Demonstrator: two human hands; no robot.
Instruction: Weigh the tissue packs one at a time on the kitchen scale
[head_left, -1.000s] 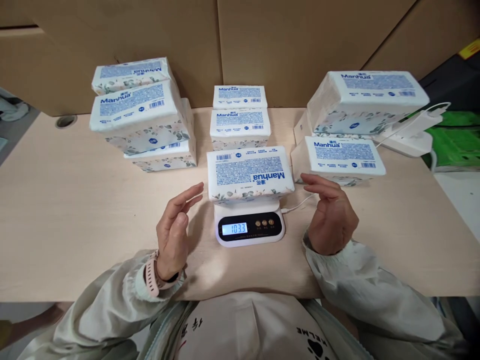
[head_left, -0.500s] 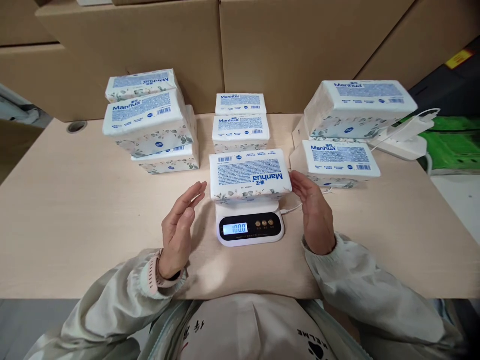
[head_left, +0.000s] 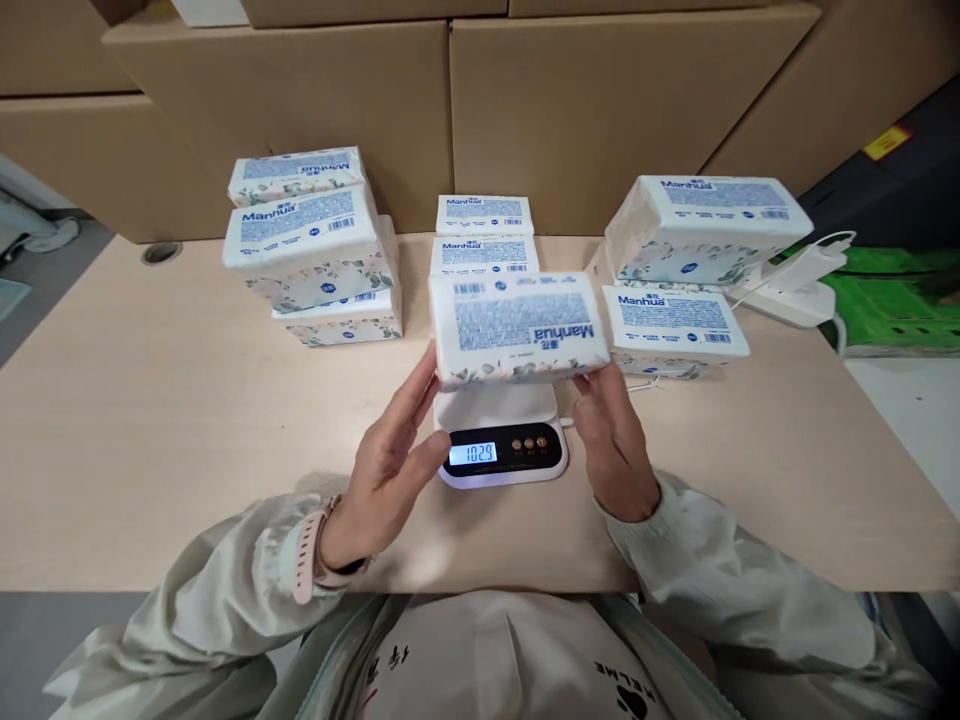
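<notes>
A white pack of tissues (head_left: pixel 521 325) with blue print and a floral edge is held between my two hands, slightly tilted and just above the white scale's platform. My left hand (head_left: pixel 390 455) presses its fingers against the pack's left end, thumb apart near the display. At the right end, my right hand (head_left: pixel 616 435) grips the lower corner, its fingertips partly hidden by the pack. Below sits the digital scale (head_left: pixel 501 455), its lit display reading about 102.9. A pink watch strap (head_left: pixel 306 555) circles my left wrist.
More tissue packs stand in a left stack (head_left: pixel 307 245), a middle row (head_left: pixel 484 255) behind the held pack, and a right stack (head_left: pixel 701 235). A white power strip (head_left: pixel 799 295) with cables lies at the right. Cardboard boxes (head_left: pixel 570 110) line the table's back edge.
Both hands have closed in on the pack's ends. It has risen off the scale and shifted slightly right. The display went from about 100.0 to about 102.9. The view shifted slightly.
</notes>
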